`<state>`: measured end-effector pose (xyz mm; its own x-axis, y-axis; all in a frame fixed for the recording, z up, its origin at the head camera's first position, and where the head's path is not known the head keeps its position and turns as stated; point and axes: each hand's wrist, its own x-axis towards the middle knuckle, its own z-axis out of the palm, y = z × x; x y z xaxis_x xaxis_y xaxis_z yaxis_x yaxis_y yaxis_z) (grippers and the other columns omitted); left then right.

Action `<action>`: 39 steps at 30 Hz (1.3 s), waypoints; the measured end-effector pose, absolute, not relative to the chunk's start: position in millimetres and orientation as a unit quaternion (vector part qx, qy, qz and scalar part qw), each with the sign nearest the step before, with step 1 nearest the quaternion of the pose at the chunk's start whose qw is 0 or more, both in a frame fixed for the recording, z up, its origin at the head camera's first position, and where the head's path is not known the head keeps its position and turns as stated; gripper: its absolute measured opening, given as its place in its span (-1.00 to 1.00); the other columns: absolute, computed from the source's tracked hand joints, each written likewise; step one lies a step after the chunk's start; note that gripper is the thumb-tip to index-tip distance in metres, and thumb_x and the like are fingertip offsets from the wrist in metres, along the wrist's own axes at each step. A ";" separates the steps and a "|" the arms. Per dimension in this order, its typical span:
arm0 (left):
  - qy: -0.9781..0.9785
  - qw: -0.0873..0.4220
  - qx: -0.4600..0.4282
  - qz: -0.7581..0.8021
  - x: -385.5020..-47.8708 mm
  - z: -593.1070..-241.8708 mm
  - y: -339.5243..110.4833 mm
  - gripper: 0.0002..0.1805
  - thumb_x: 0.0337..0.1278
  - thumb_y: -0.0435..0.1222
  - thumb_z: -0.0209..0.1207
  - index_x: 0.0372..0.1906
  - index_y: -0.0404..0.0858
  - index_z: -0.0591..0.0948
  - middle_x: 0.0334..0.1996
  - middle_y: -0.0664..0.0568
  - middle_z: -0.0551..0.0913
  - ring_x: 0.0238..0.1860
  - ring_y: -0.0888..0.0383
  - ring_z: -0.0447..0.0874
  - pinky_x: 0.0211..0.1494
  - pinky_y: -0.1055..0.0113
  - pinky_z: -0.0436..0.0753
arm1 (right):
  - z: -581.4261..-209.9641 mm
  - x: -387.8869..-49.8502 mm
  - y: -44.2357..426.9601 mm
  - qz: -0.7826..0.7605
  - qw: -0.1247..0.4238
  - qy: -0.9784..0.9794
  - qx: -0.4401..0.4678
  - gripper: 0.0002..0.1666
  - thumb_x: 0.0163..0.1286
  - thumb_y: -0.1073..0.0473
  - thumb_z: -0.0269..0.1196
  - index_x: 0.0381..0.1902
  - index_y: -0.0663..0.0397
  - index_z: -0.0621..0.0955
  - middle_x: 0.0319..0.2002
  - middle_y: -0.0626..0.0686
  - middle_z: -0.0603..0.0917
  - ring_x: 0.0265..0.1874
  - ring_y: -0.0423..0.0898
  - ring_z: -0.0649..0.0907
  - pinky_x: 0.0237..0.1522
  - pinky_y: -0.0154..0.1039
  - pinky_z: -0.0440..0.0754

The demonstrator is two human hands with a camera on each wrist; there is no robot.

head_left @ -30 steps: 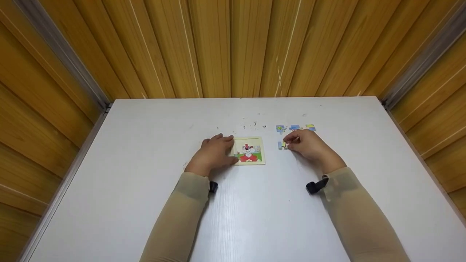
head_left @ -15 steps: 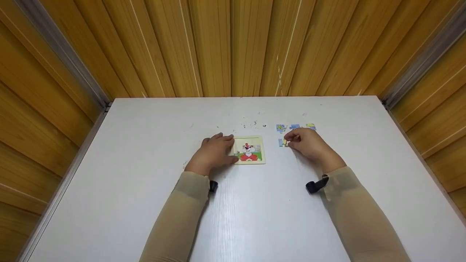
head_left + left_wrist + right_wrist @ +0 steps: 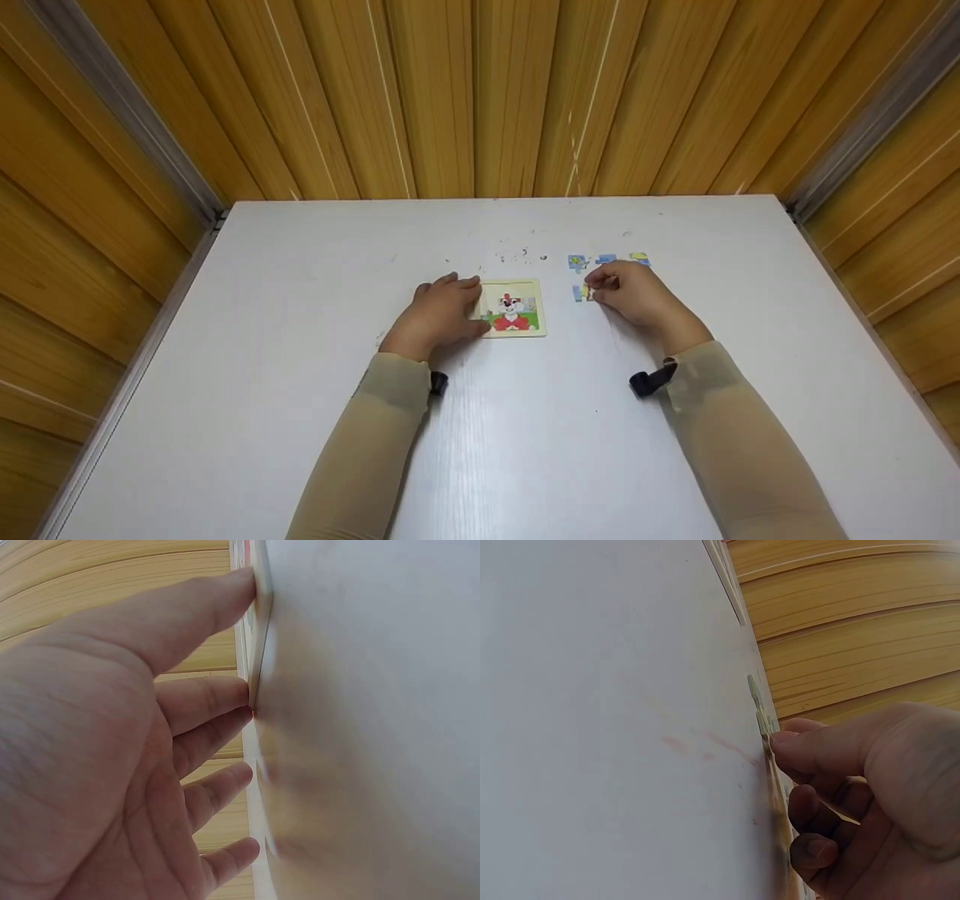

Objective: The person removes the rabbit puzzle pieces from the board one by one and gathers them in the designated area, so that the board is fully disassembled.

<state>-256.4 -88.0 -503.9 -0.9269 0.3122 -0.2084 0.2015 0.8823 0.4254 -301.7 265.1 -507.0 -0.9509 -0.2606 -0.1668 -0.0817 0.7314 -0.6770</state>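
A square, cream-framed puzzle board [image 3: 531,286] lies flat on the table, its lower part filled with a red and white cartoon figure on green. The left hand [image 3: 439,316] rests at the board's left side, thumb and fingertips on its edge; the left wrist view shows the hand [image 3: 142,735] with fingers spread and nearly straight. To the right of the board, the right hand [image 3: 634,296] pinches a small yellowish puzzle piece [image 3: 586,291] between thumb and index finger, beside a light blue piece [image 3: 577,293]. In the right wrist view the other fingers of that hand [image 3: 870,787] are curled.
Behind the right hand lie more puzzle pieces: a blue and green one [image 3: 576,262], a blue one [image 3: 606,259] and a yellow and blue one [image 3: 640,258]. Small dark marks dot the white table [image 3: 300,300] behind the board. Wood-patterned panels [image 3: 435,97] enclose the back and sides.
The camera view has shifted slightly. Both hands have stayed nearly in place, the left at the board and the right at the piece.
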 end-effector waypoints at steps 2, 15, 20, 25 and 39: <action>0.960 0.137 0.135 0.204 -256.2 -503.5 -88.1 -0.13 0.50 0.06 0.45 0.76 -0.07 0.42 0.80 0.13 0.35 0.89 -0.07 0.09 0.92 -0.21 0.09 | -505.7 -301.0 264.2 -0.353 0.126 0.923 -0.090 -0.67 0.66 0.30 0.33 0.29 0.13 0.78 0.20 0.21 0.79 0.16 0.11 0.66 0.35 0.03 0.61; 0.961 0.134 0.137 0.201 -256.7 -500.7 -89.2 -0.14 0.51 0.06 0.44 0.76 -0.07 0.43 0.80 0.13 0.35 0.89 -0.09 0.09 0.92 -0.23 0.10 | -486.8 -288.8 232.1 -0.371 0.123 0.912 -0.122 -0.64 0.68 0.07 0.37 0.29 0.07 0.80 0.15 0.17 0.78 -0.03 0.03 0.66 -0.06 -0.21 0.64; 0.960 0.131 0.139 0.206 -257.3 -502.2 -89.1 -0.13 0.50 0.04 0.45 0.75 -0.09 0.43 0.80 0.11 0.36 0.89 -0.11 0.10 0.90 -0.25 0.13 | -483.5 -280.5 211.4 -0.404 0.114 0.894 -0.157 -0.60 0.65 0.09 0.38 0.31 0.13 0.78 0.21 0.19 0.80 0.08 0.08 0.71 0.06 -0.16 0.64; 0.959 0.134 0.140 0.206 -257.2 -505.2 -87.7 -0.12 0.50 0.06 0.44 0.76 -0.08 0.42 0.80 0.10 0.36 0.89 -0.12 0.10 0.90 -0.25 0.14 | -489.4 -274.8 186.6 -0.419 0.131 0.880 -0.183 -0.57 0.65 0.13 0.38 0.36 0.16 0.75 0.31 0.20 0.77 0.17 0.11 0.73 0.17 -0.11 0.65; 0.959 0.134 0.139 0.206 -257.4 -508.0 -90.3 -0.14 0.53 0.07 0.43 0.76 -0.07 0.42 0.80 0.13 0.34 0.89 -0.09 0.08 0.92 -0.23 0.10 | -516.3 -271.4 153.7 -0.363 0.152 0.893 -0.219 -0.28 0.61 0.26 0.34 0.67 0.11 0.52 0.39 0.16 0.62 0.05 0.00 0.58 0.13 -0.13 0.52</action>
<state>-257.4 -90.3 -508.0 -0.9252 0.3228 -0.1997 0.2122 0.8762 0.4327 -271.4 153.7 -516.3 -0.8576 -0.5019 -0.1126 -0.2811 0.6407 -0.7145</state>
